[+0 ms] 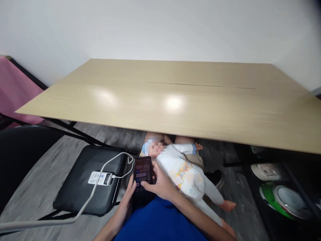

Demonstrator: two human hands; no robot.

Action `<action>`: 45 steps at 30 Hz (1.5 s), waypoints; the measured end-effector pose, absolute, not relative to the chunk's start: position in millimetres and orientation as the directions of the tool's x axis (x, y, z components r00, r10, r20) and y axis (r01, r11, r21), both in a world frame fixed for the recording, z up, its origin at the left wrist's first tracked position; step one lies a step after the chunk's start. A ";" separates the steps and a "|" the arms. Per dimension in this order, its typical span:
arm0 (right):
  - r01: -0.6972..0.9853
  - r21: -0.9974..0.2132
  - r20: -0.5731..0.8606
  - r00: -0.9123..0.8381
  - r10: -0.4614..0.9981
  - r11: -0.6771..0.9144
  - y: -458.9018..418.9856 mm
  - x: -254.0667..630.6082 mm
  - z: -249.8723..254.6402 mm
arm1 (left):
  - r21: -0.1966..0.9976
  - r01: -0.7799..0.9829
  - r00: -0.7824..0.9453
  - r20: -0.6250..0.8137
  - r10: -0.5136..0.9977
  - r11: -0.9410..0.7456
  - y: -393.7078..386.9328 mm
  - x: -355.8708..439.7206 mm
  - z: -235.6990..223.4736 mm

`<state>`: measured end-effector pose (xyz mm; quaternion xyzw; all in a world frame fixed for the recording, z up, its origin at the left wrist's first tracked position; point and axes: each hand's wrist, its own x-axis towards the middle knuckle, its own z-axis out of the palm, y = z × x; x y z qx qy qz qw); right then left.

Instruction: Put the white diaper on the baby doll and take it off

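Observation:
A dark smartphone [142,172] is held upright in front of my body, its screen lit with a panel of tiles too small to read. My left hand [130,187] grips its left edge. From the right, my right hand [160,182] closes round the phone's other side, with the thumb over the lower part of the screen. A baby-sized figure that looks like a doll [184,167] lies across my lap beside my right forearm. It wears a white top with blue cuffs, a printed diaper and white leggings.
A wooden table [175,87] spans the view ahead, its near edge above my lap. To my left, a black stool [87,160] bears a white device [100,178] with a pale cable [92,194]. Bowls [286,201] sit on a dark shelf at right. A pink-covered chair [17,87] stands far left.

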<state>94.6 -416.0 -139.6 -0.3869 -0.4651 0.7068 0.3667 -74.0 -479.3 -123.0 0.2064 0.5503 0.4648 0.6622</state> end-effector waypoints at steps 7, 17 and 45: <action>-0.146 -0.941 -0.218 -0.431 0.876 -0.306 -415.5 95.2 -139.9 | 0.757 -0.410 -0.032 -0.569 0.822 0.508 -479.6 -72.9 -119.9; -0.140 -0.941 -0.223 -0.432 0.874 -0.309 -414.5 96.4 -135.8 | 0.767 -0.397 -0.020 -0.556 0.831 0.504 -479.6 -73.5 -119.3; -0.152 -0.937 -0.216 -0.454 0.865 -0.314 -413.2 98.8 -134.6 | 0.771 -0.388 0.004 -0.547 0.837 0.505 -478.6 -77.2 -117.3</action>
